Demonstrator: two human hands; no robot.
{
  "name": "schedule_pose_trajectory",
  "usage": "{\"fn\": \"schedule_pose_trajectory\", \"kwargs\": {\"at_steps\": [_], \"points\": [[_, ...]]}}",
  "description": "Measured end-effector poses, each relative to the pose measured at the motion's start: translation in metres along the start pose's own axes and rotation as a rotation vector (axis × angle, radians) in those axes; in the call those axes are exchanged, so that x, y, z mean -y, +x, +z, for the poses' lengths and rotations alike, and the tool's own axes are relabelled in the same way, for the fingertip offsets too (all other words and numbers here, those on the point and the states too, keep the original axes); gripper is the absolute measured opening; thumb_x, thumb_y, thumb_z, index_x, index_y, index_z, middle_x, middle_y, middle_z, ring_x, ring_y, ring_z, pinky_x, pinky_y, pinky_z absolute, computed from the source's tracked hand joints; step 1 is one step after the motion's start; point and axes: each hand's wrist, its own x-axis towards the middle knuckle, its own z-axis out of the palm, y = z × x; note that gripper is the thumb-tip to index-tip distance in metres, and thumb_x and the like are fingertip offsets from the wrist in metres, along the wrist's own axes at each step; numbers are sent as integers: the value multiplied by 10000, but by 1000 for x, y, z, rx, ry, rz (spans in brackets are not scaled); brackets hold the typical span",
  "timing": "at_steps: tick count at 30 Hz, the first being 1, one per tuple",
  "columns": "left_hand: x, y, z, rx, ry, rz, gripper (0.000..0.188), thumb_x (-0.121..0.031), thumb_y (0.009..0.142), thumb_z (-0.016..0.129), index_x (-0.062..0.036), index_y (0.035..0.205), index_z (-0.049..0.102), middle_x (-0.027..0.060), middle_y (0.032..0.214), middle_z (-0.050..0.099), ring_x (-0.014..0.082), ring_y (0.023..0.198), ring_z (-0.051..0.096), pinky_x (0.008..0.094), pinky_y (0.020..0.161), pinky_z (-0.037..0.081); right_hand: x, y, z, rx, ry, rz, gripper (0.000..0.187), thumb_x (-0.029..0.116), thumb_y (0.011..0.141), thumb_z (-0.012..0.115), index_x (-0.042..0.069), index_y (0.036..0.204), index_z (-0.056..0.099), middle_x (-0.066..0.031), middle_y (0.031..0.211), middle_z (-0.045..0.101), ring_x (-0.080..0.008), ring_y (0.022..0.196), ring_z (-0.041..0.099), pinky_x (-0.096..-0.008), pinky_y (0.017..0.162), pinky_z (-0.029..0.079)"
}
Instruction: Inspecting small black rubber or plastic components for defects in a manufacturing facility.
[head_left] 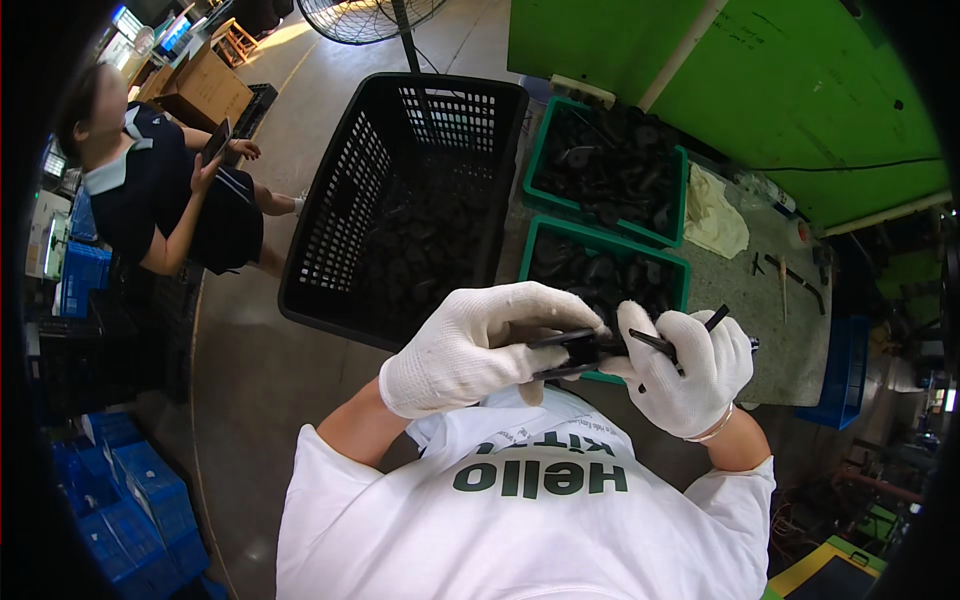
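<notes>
Just on the near side of the green trays, the black part (575,352) sits up in the air between two white-gloved hands. The left hand (490,345) pinches it from the left, thumb below and fingers curled above. The right hand (690,370) is folded round a slim black tool (652,343), its fingertips close against the part's right end; I can't tell whether the dark stub jutting out beyond the knuckles belongs to that same tool.

To handle this well, I'd say, hold the part firm with the left, work in small, controlled movements, and mind the left thumb near the tool's tip. Loose glove fabric could snag on it.

Straight beyond the hands stands the near green tray (685,285), with the far green tray (683,195) behind it, both heaped with dark pieces. The forearms and gloves partly cover the near one. Left of them, a big black crate (300,290) blocks that side. On the bench to the right lie a pale cloth (715,215) and a black bar (800,283). Far left, a co-worker (150,200) holds a phone (216,142).
</notes>
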Motion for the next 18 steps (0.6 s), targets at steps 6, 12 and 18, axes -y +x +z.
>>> {"fn": "schedule_pose_trajectory", "kwargs": {"at_steps": [6, 12, 18], "points": [[-6, 2, 1, -47, -20, -1, 272, 120, 842, 578, 85, 1112, 590, 195, 1042, 649, 212, 853, 675, 239, 562, 591, 0, 3, -5, 111, -65, 40, 455, 452, 563, 735, 162, 914, 725, 21, 747, 443, -148, 546, 432, -304, 521, 333], [-4, 3, -3, -34, -117, -54, 267, 124, 843, 569, 87, 1107, 593, 202, 1023, 655, 237, 838, 688, 247, 546, 590, -9, 13, -5, 162, -30, -12, 426, 481, 612, 700, 176, 909, 720, 22, 733, 426, -148, 540, 429, -294, 497, 326], [-4, 5, -4, -48, -120, -1, 282, 150, 822, 568, 86, 1096, 595, 216, 1081, 644, 220, 821, 688, 243, 555, 589, -14, 16, 1, 56, 25, -14, 348, 417, 598, 719, 171, 845, 719, 34, 632, 358, -96, 441, 349, -253, 385, 247]]}}
